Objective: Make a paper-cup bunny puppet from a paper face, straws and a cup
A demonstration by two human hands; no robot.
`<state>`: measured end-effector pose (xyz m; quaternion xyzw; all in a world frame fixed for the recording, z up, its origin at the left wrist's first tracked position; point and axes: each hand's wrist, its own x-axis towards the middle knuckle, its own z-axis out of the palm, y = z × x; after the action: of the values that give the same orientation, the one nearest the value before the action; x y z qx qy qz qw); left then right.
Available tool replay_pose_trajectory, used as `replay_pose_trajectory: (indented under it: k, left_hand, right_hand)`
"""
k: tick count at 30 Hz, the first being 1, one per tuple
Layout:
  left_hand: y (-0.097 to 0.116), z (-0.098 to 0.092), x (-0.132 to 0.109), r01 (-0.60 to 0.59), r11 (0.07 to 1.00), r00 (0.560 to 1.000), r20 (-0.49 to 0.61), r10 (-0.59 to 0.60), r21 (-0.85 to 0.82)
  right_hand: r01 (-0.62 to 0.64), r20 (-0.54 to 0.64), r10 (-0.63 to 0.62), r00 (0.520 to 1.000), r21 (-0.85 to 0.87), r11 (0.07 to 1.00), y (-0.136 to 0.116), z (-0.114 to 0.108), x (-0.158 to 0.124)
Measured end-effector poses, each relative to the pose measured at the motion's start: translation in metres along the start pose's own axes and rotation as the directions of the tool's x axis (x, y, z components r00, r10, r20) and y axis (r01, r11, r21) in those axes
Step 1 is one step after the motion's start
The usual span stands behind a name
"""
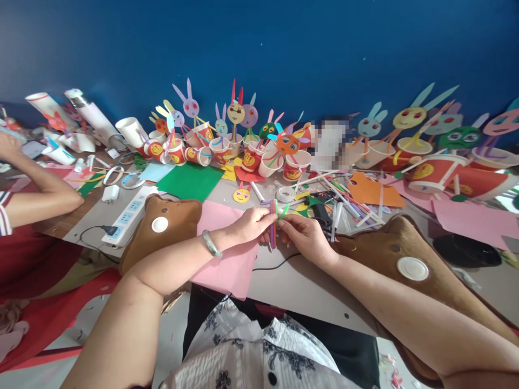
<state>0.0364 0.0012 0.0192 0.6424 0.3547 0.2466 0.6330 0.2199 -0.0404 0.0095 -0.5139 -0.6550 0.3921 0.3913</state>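
Observation:
My left hand [252, 225] wears a bangle and pinches a small bundle of coloured paper strips [273, 237] between thumb and fingers. The bundle stands roughly upright, with purple, red and green showing. My right hand [305, 237] is closed at the bundle's right side, its fingertips on a bright green strip [284, 212] that crosses it. Some fingertips are hidden behind the strips. Below my left forearm lies a pink paper sheet [227, 254]. Just beyond the hands sit a small yellow paper face [241, 194] and a roll of white tape [285, 194].
Paper cups with paper rabbit figures [292, 145] line the blue wall. Brown plush cushions [166, 229] lie either side of my hands. A power strip [128, 216], green paper [190, 181], orange paper [375, 190] and loose strips cover the table. Another person's arm [44, 200] is at left.

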Motion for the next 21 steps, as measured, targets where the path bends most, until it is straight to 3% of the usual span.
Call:
replay_pose_trajectory:
  k: [7, 13, 21]
  left_hand:
    - [0.01, 0.001, -0.005, 0.031, 0.999, 0.999, 0.033, -0.031, 0.023]
    - [0.007, -0.001, -0.005, 0.017, 0.999, 0.997, 0.076, -0.02, 0.042]
    - [0.007, 0.003, -0.006, 0.005, 0.996, 0.987, 0.158, 0.009, -0.09]
  right_hand:
    - [0.045, 0.048, -0.044, 0.998, -0.024, 0.999, -0.014, -0.001, -0.003]
    - [0.012, 0.07, -0.014, 0.997, 0.021, 1.0, -0.01, -0.002, -0.002]
    - [-0.051, 0.064, 0.039, 0.997, 0.189, 0.981, -0.006, 0.0, 0.0]
